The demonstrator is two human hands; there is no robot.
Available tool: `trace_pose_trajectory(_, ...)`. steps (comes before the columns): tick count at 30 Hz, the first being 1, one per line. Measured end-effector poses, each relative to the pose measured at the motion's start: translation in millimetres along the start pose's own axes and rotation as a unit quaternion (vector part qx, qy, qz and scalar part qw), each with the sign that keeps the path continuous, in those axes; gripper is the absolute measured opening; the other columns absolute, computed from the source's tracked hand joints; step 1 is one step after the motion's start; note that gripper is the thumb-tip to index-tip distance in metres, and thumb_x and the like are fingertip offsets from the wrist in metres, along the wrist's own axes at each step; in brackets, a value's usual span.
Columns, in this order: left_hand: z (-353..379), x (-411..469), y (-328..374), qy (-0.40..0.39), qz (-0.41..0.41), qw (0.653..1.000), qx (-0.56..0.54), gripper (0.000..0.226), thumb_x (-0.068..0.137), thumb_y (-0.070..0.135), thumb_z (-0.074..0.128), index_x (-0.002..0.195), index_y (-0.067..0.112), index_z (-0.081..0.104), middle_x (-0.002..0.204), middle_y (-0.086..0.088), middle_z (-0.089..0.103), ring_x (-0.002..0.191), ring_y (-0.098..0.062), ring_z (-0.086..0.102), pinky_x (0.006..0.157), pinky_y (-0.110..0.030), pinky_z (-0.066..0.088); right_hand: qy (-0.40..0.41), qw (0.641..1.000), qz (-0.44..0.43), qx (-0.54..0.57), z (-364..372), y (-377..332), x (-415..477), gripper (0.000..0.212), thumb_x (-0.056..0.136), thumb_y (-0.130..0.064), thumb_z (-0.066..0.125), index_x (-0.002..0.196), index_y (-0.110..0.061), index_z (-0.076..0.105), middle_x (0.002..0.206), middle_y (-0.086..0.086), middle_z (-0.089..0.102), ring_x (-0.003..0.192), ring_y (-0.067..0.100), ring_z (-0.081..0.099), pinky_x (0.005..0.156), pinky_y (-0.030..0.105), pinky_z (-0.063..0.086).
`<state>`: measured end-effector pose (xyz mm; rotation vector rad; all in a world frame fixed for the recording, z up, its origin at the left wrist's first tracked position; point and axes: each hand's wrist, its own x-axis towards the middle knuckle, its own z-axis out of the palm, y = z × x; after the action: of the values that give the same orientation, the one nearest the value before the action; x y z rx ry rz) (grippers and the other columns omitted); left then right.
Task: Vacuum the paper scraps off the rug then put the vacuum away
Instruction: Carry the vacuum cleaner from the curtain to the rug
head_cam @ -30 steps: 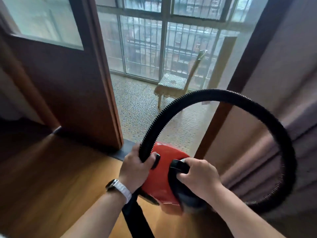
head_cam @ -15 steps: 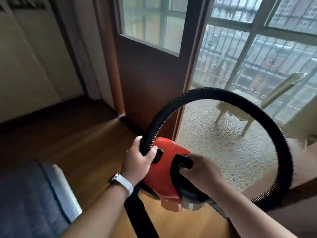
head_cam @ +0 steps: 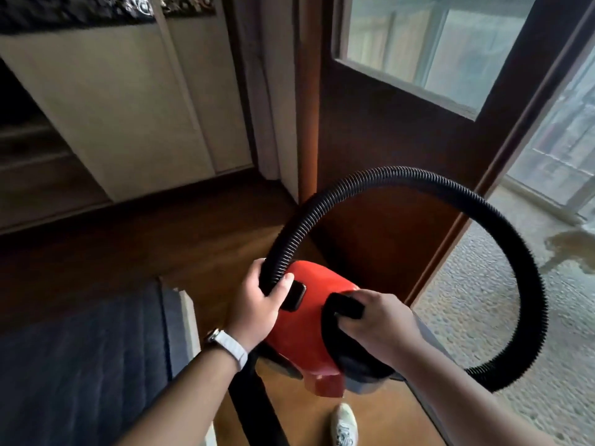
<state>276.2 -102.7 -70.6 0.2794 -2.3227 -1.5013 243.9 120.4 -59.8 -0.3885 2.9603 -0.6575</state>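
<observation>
A: Since the vacuum hangs off the floor by the door, I'd call this put-away.
B: Agreed. Left hand fingers wrap the hose, right hand fingers curl round the handle. Next needs a storage spot; none in view.

Dim, motion-blurred room; daylight enters through right glass.

Red vacuum, black hose, wooden floor
</observation>
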Motion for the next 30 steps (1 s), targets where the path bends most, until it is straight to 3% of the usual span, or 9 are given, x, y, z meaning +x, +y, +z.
trace_pose_trajectory(3,5.3,38.2,3.0,0.003,-0.022,0.999,0.027,0.014,0.091,0.024,0.071,0.097,0.028,0.059,0.083,0.015,0.066,0.076,0.002,0.062,0.067,-0.007,0.041,-0.002,1.000,-0.021,0.005,-5.2,2.4,54.4,0.040,0.067,-0.060,0.057,0.094,-0.031,0.064,0.071,-0.006,0.065,0.075,0.019,0.067,0.061,0.028,0.050)
trace_pose_trajectory(7,7.0,91.2,6.1,0.041,-0.043,0.997,0.053,0.014,0.091,0.031,0.070,0.099,0.033,0.059,0.078,0.028,0.065,0.063,0.004,0.060,0.059,-0.009,0.041,0.001,0.998,-0.052,0.019,-12.7,-3.5,125.0,0.038,0.067,-0.061,0.056,0.085,-0.029,0.062,0.058,-0.007,0.051,0.069,0.020,0.066,0.055,0.028,0.043)
trace_pose_trajectory(12,-8.5,140.2,1.7,0.092,-0.064,0.992,0.064,0.013,0.091,0.039,0.068,0.099,0.035,0.058,0.083,0.027,0.065,0.070,0.002,0.063,0.059,-0.012,0.042,-0.005,0.996,-0.091,0.016,-16.3,-27.9,193.0,0.031,0.066,-0.059,0.060,0.082,-0.033,0.063,0.060,-0.005,0.057,0.070,0.021,0.067,0.054,0.027,0.039)
trace_pose_trajectory(17,-29.8,192.9,-22.9,0.129,-0.096,0.984,0.072,0.014,0.090,0.041,0.069,0.094,0.033,0.058,0.077,0.028,0.064,0.062,0.002,0.061,0.052,-0.011,0.039,-0.017,0.992,-0.121,0.027,-1.8,-63.6,262.8,0.042,0.066,-0.058,0.060,0.104,-0.043,0.068,0.082,-0.004,0.073,0.077,0.021,0.070,0.060,0.025,0.048)
trace_pose_trajectory(22,-63.7,263.3,-68.4,0.132,-0.111,0.983,0.066,0.015,0.090,0.043,0.067,0.093,0.031,0.059,0.071,0.026,0.064,0.060,0.001,0.061,0.051,-0.010,0.038,-0.031,0.992,-0.120,0.014,31.1,-109.6,330.3,0.034,0.067,-0.059,0.060,0.093,-0.039,0.068,0.076,-0.008,0.070,0.072,0.018,0.068,0.060,0.027,0.051)
trace_pose_trajectory(26,-98.7,342.4,-113.9,0.122,-0.099,0.987,0.044,0.012,0.091,0.040,0.069,0.094,0.035,0.059,0.084,0.027,0.065,0.073,0.005,0.062,0.058,-0.006,0.040,-0.044,0.992,-0.118,-0.013,59.4,-162.5,397.6,0.031,0.070,-0.059,0.057,0.090,-0.038,0.065,0.077,-0.009,0.070,0.072,0.016,0.068,0.063,0.029,0.055)
trace_pose_trajectory(30,-141.8,413.7,-143.8,0.135,-0.097,0.986,0.013,0.019,0.085,0.050,0.067,0.093,0.035,0.058,0.087,0.026,0.065,0.076,0.003,0.063,0.059,-0.008,0.041,-0.024,0.989,-0.135,-0.058,76.7,-223.4,462.3,0.035,0.069,-0.064,0.046,0.079,-0.033,0.059,0.066,-0.013,0.062,0.062,0.011,0.063,0.058,0.029,0.055)
